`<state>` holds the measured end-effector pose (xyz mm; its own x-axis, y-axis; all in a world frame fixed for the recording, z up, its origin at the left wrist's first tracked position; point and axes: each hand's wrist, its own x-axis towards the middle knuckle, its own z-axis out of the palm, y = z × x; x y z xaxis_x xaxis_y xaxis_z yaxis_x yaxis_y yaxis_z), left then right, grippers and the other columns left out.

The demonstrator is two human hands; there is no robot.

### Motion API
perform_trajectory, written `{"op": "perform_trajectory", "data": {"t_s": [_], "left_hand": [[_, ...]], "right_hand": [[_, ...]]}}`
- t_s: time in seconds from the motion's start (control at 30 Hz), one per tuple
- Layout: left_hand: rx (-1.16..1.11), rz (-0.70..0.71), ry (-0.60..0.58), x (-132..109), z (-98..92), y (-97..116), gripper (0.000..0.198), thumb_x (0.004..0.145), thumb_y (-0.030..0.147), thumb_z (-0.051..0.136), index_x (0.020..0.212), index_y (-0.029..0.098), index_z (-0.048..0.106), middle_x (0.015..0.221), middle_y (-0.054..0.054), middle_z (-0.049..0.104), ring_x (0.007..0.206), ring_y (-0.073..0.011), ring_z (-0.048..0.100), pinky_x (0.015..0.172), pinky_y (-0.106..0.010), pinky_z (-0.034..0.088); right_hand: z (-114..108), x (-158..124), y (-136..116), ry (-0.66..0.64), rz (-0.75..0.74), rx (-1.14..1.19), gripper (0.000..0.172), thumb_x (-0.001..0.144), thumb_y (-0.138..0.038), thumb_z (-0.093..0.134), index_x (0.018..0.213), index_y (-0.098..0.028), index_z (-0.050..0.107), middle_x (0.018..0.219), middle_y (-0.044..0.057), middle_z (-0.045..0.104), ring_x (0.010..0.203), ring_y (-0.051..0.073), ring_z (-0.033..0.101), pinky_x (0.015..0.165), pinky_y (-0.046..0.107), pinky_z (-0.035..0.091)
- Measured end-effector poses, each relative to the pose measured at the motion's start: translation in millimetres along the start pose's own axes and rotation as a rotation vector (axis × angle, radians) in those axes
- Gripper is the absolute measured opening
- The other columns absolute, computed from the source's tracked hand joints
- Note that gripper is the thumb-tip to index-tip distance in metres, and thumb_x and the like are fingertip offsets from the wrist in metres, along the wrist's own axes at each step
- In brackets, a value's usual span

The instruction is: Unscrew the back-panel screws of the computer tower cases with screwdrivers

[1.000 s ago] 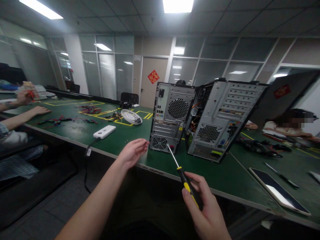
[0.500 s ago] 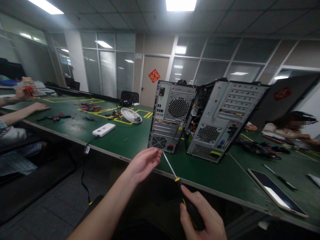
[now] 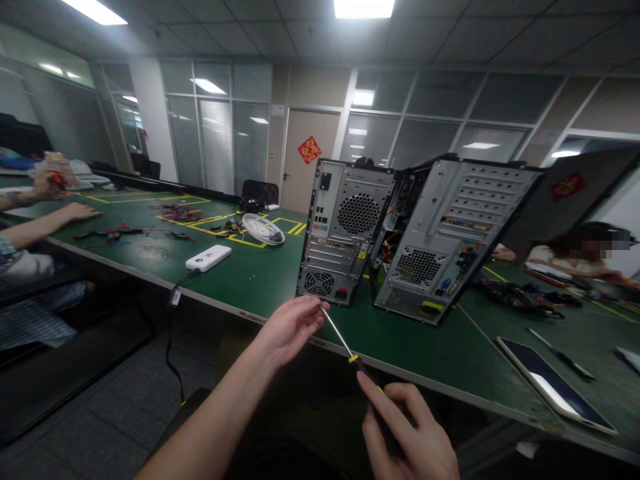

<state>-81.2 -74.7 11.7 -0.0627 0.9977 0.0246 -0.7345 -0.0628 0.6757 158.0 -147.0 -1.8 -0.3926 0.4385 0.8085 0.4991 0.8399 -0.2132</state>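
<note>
My right hand point(image 3: 407, 433) is wrapped round the black-and-yellow handle of a screwdriver point(image 3: 343, 345) whose metal shaft slants up to the left. My left hand point(image 3: 293, 325) pinches its fingertips at the tip of that shaft; whatever sits between them is too small to make out. Both hands hover over the near edge of the green table point(image 3: 260, 280). Just beyond them stand two grey computer towers, back panels facing me: the left tower point(image 3: 343, 230) upright, the right tower point(image 3: 450, 237) tilted with its side open.
A white power bank point(image 3: 209, 257) with a hanging cable and a white round fan point(image 3: 263, 230) lie left of the towers. A glossy tablet point(image 3: 553, 390) and a pen-like tool point(image 3: 563, 357) rest at right. Other people's arms point(image 3: 47, 223) are at far left; another person point(image 3: 583, 257) sits far right.
My left hand came down from the left tower's rear panel and closed its fingertips on the screwdriver tip. The screwdriver drew back from the tower toward me.
</note>
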Motion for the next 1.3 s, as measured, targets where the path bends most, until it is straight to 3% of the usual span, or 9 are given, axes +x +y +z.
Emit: {"op": "perform_trajectory", "data": {"t_s": [1.03,1.3], "left_hand": [[0.09,-0.014,0.017,-2.3,6.1,1.7,0.007,0.089,0.011,0.073,0.083,0.008,0.074,0.087,-0.011,0.076,0.067,-0.0084,0.067,0.068,-0.018,0.057],[0.006,-0.069,0.052,11.4,21.9,-8.9,0.015,0.093,0.01,0.066,0.081,0.006,0.074,0.082,-0.01,0.073,0.068,-0.0081,0.064,0.064,-0.016,0.054]], "right_hand": [[3.6,-2.5,-0.3,-0.041,-0.05,-0.126,0.05,0.095,-0.006,0.056,0.142,-0.022,0.064,0.092,0.006,0.058,0.07,0.014,0.062,0.062,0.025,0.055],[11.8,-5.4,3.9,-0.018,-0.008,-0.176,0.048,0.098,-0.012,0.057,0.146,-0.021,0.061,0.093,0.006,0.06,0.07,0.014,0.064,0.065,0.026,0.057]]}}
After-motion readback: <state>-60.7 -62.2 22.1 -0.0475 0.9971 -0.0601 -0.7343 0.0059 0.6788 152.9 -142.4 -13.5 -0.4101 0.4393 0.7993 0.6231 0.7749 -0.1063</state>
